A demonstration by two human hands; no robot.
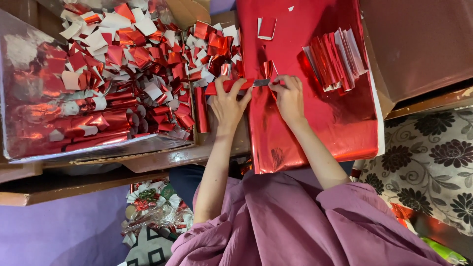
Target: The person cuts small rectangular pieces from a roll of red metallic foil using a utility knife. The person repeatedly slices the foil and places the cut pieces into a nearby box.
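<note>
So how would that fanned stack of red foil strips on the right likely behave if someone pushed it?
The stack of foil strips looks thin and light, so it would probably slide and scatter. Its glossy faces suggest slipperiness on the shiny red sheet.

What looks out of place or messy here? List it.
The cardboard box is heaped with loose red foil scraps, some spilling past its edge near the left hand. One small cut piece lies stray on the red foil sheet, apart from the fanned strip stack.
</note>
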